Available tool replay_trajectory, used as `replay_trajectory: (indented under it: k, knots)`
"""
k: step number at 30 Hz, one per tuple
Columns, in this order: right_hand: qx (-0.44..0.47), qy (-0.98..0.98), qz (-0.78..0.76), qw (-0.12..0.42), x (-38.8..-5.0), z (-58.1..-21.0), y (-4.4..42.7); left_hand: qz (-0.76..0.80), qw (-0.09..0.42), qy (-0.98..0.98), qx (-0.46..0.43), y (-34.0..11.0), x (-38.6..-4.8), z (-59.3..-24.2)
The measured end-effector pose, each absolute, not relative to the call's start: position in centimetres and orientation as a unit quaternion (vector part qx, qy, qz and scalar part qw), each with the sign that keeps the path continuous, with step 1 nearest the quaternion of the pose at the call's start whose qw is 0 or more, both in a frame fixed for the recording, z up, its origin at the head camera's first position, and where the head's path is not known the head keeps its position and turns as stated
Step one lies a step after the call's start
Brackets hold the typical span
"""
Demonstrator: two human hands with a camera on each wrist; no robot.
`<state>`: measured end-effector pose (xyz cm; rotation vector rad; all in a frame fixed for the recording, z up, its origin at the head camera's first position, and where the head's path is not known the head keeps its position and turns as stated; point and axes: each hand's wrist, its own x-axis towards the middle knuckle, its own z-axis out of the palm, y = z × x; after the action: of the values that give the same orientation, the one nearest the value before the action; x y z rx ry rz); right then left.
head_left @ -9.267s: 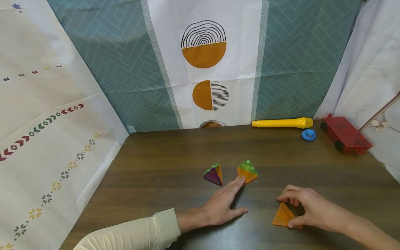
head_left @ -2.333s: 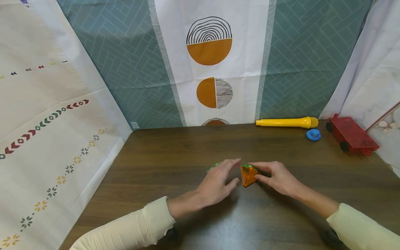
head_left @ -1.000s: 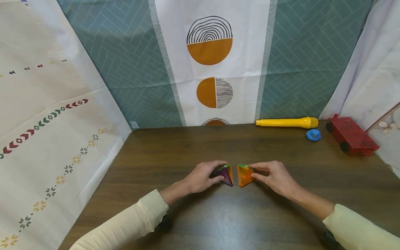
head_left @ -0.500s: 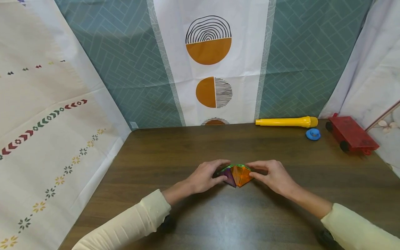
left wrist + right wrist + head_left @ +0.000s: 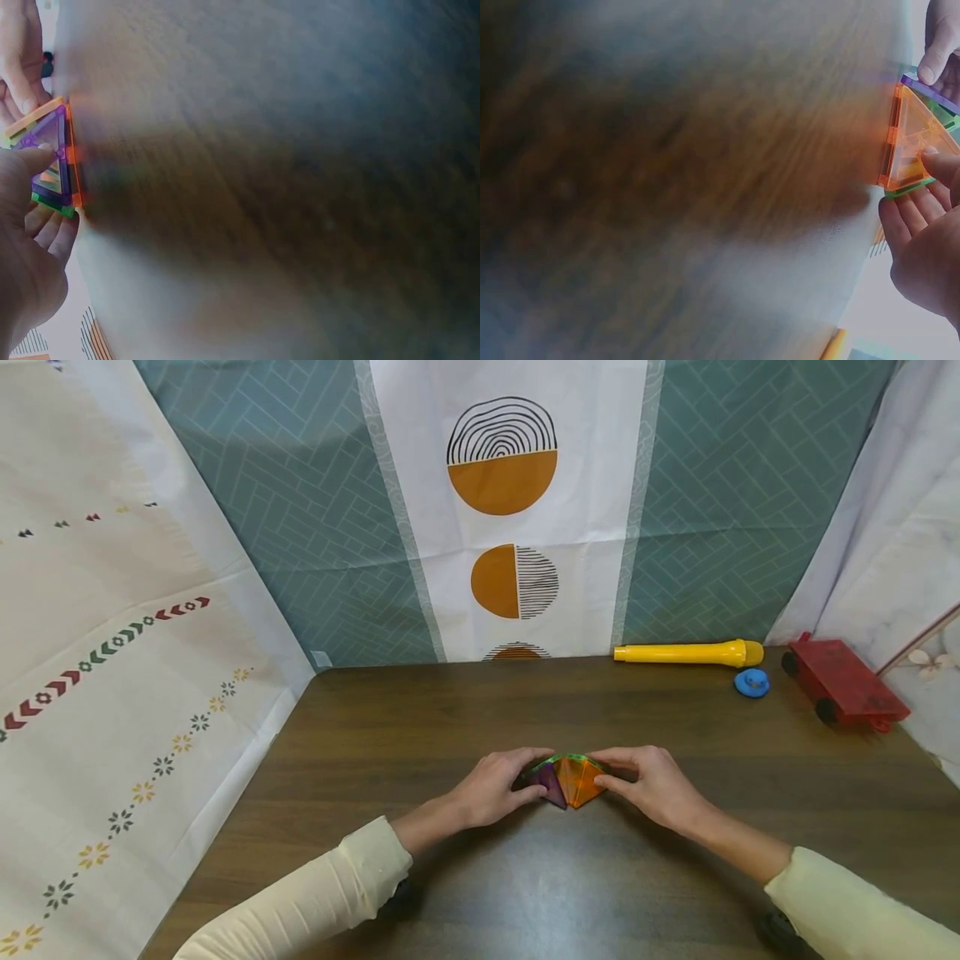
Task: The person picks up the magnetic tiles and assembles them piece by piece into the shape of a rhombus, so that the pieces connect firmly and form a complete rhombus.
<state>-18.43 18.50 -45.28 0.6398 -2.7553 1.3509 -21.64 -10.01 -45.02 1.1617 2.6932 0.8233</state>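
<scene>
Two small pyramids of translucent magnetic tiles stand side by side on the table, their near sides touching. My left hand (image 5: pixel 491 789) pinches the left pyramid, which shows a purple triangle tile (image 5: pixel 551 787), with the thumb in front and fingers behind. The right pyramid, with orange triangle tiles (image 5: pixel 590 785), is held the same way by my right hand (image 5: pixel 663 789). Green tile edges (image 5: pixel 573 757) run along the back of both. In the left wrist view the purple-framed triangle (image 5: pixel 65 169) sits under the thumb; in the right wrist view an orange triangle (image 5: pixel 911 131) does.
A brown wooden table (image 5: pixel 420 718) lies below. Along its back right are a yellow toy microphone (image 5: pixel 686 653), a blue toy duck (image 5: pixel 752 682) and a red toy wagon (image 5: pixel 847 685). Fabric hangings (image 5: pixel 300 510) enclose the back and sides.
Earlier the right hand held an orange tile at the right; later it gripped the orange pyramid. The left hand then took the purple pyramid and slid it right until both touched. Little moved since.
</scene>
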Motion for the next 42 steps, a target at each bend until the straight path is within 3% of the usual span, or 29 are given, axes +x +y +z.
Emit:
replay_trajectory:
  k: [26,42]
  knots:
    - [0.220,-0.881,0.417,0.042,-18.3,-44.6,17.6,0.262,0.034,0.884,0.384,-9.9,-21.3,-45.3]
    - [0.217,-0.884,0.411,0.038,-18.4,-44.1,16.6,0.257,0.041,0.887,0.382,-9.8,-21.4,-45.4]
